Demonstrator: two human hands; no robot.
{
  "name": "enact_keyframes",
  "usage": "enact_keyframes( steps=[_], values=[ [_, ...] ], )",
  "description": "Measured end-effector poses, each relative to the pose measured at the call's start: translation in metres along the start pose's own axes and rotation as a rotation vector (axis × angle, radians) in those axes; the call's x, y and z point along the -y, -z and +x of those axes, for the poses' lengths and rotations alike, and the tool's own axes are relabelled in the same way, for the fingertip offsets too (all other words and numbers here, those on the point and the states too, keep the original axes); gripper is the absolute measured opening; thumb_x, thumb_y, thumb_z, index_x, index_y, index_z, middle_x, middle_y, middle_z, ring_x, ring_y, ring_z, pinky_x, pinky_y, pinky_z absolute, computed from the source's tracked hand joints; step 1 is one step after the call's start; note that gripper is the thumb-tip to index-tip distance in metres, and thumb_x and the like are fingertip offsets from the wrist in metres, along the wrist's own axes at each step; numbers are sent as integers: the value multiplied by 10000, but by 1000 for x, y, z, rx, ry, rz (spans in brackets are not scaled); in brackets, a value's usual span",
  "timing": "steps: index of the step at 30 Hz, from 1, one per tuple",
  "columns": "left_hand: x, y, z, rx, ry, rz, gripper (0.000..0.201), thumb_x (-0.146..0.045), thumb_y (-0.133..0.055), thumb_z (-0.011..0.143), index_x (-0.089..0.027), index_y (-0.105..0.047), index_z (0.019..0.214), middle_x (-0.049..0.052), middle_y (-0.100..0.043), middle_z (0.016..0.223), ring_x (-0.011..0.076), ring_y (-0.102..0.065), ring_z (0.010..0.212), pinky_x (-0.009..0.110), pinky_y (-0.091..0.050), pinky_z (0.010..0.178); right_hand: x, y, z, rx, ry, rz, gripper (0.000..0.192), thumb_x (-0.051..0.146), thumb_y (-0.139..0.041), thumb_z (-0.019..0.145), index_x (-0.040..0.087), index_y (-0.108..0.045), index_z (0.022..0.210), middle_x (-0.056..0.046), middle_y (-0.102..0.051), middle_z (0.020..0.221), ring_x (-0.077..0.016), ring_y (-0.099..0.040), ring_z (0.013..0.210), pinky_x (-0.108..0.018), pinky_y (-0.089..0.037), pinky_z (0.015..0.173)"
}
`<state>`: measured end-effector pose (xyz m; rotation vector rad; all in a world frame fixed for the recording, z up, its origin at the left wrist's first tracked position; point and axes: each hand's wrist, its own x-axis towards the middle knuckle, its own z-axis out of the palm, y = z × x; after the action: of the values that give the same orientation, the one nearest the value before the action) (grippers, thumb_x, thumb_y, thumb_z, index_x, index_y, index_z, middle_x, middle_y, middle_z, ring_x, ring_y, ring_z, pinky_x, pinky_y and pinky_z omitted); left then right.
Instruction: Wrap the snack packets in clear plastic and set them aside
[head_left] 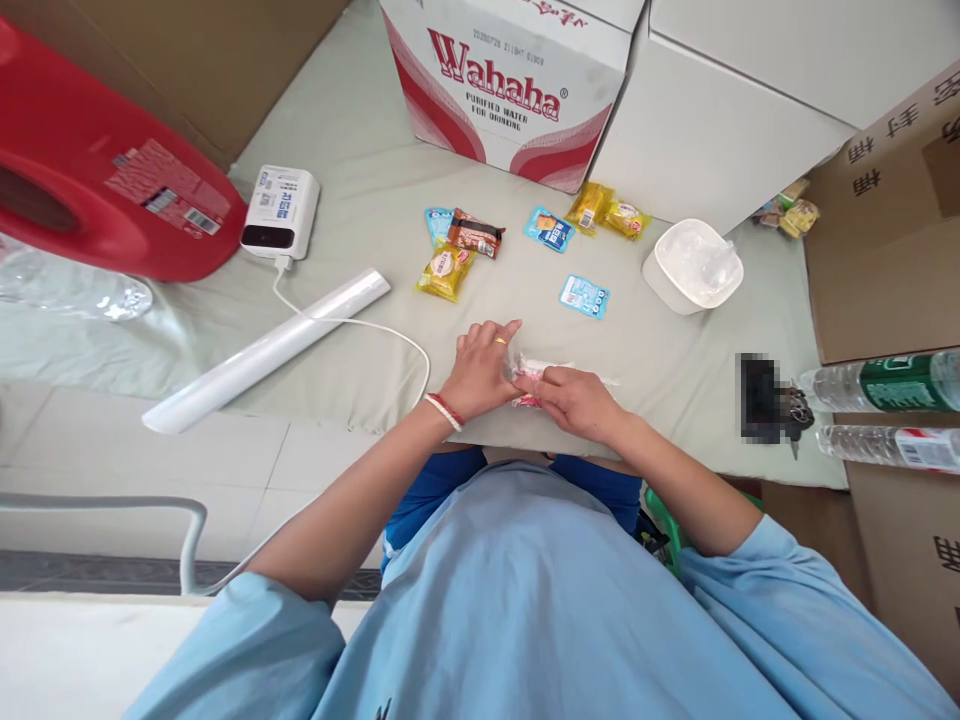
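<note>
A small clear plastic packet with pink and red on it [528,401] is between my hands, just above the near edge of the cloth-covered surface. My right hand [579,400] is closed, its thumb and curled fingers pinching the packet. On the other side, my left hand [480,372] grips the packet's left end low down, with its index finger raised. Fingers cover much of the packet, so its contents cannot be made out. Beyond the hands lie yellow snack packets [445,272], a brown wrapped snack [477,234] and a blue sachet [584,297].
A white plastic tub [693,268] holds crumpled clear plastic. Another blue sachet [549,229] lies near the Wahaha carton [517,95]. To the left are a white tube [266,350], a cabled white device [280,212] and a red jug [112,150]. Bottles [892,385] lie at right.
</note>
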<state>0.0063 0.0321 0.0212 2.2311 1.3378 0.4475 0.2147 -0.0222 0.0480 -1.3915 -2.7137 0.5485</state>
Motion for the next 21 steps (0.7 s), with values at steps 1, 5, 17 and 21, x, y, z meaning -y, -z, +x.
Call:
enact_keyframes(
  steps=[1,5,17,21],
  values=[
    [9,5,0,49,-68,-52,888,-469,-740,768,-190,-422,1548,168,-545,1346,363,-494,1243,530,-389,1066,1,-5,-1,9,-2,-20,425,233,-444,1053,323,-634,1422,-69,-677,1014,-212,-581,877,-299,-324,635],
    [32,25,3,36,-189,-144,607,-307,-745,742,-263,-629,1336,125,-424,1561,352,-291,1500,561,-269,1217,3,-10,1,38,-26,-82,425,221,-476,1049,378,-631,1411,-72,-657,1049,-233,-554,924,-309,-269,605],
    [49,39,-33,110,-43,-182,279,-380,-487,940,-221,-703,865,72,-693,962,238,-650,943,420,-507,947,0,-2,2,-15,-19,65,401,404,-495,1060,289,-634,1418,-93,-622,1083,-226,-549,933,-301,-368,675],
    [36,15,-25,-146,182,-34,552,-506,-682,845,-164,-627,1275,165,-549,1317,315,-574,1172,470,-505,1005,2,-6,1,-36,11,0,390,327,-451,1072,267,-624,1416,-99,-612,1034,-240,-540,918,-309,-402,705]
  ],
)
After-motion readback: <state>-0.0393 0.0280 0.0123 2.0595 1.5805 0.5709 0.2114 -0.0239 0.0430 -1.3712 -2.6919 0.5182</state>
